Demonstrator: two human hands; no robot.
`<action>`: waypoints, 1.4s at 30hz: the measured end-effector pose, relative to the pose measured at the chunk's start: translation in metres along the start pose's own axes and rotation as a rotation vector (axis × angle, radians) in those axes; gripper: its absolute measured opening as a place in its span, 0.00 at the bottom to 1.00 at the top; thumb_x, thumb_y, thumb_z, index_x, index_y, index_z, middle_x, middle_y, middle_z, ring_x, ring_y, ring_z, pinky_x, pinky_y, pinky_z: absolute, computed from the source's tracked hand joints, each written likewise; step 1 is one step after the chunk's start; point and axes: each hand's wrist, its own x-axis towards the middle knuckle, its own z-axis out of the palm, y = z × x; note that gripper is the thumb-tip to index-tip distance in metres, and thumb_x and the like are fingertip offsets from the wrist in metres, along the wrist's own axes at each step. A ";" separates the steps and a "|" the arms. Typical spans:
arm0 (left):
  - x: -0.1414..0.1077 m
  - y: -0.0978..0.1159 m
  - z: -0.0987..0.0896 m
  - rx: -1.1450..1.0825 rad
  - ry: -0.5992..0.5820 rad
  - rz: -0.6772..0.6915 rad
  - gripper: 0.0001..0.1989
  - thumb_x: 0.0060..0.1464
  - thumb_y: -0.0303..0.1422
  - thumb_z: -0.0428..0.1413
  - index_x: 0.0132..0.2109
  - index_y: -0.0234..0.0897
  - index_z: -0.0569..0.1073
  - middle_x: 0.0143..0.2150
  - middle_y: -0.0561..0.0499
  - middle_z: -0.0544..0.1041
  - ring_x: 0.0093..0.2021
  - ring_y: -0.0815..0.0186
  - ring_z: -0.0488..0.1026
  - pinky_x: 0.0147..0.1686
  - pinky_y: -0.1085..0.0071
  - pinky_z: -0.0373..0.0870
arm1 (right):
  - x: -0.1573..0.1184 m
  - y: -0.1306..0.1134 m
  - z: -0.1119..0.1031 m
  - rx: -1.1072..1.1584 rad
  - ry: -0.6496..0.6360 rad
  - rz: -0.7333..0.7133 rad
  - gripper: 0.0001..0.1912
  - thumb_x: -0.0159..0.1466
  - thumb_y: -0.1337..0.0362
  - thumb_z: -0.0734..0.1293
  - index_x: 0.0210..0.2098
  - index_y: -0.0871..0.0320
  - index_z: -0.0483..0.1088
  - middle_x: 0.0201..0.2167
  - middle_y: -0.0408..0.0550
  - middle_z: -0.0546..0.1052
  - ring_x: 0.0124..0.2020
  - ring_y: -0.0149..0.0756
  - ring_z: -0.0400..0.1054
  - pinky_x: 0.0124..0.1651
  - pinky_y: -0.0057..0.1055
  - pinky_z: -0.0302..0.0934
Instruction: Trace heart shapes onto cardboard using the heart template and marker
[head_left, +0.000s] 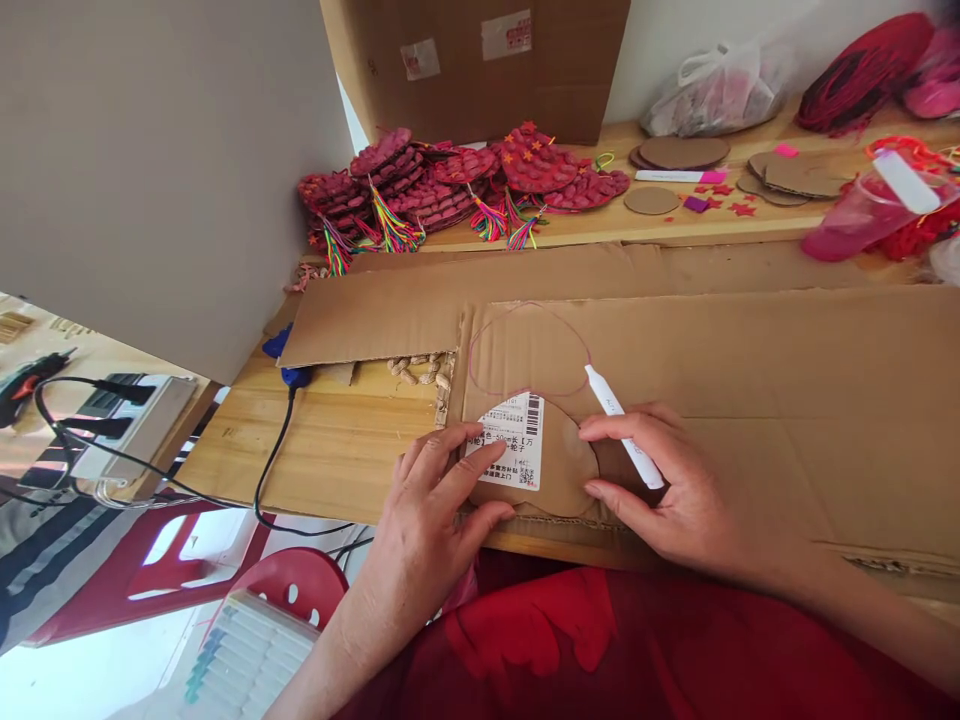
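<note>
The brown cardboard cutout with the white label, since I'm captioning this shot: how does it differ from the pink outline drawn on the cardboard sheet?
Make: the rounded brown cardboard cutout is a separate piece; the thin pink outline is only a line on the brown cardboard sheet.
Surface: the cutout bears a white printed label; the outline encloses unlabelled cardboard.
Contact: the left hand rests on the cutout; the outline lies beyond that hand.
Both have curved contours.

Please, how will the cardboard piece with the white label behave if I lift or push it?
The labelled cardboard piece will probably stay fairly stiff, as it lies flat without visible curling. It is likely light, being just a thin cut-out. Pushed, it may slide over the cardboard sheet beneath, since nothing visible fastens it.
</note>
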 end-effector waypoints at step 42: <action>0.005 0.004 0.000 0.067 -0.035 -0.005 0.16 0.63 0.32 0.64 0.57 0.49 0.79 0.61 0.46 0.78 0.59 0.51 0.73 0.51 0.55 0.66 | 0.002 -0.002 -0.002 -0.027 -0.007 0.004 0.22 0.65 0.67 0.70 0.57 0.46 0.66 0.52 0.47 0.80 0.52 0.47 0.73 0.53 0.46 0.67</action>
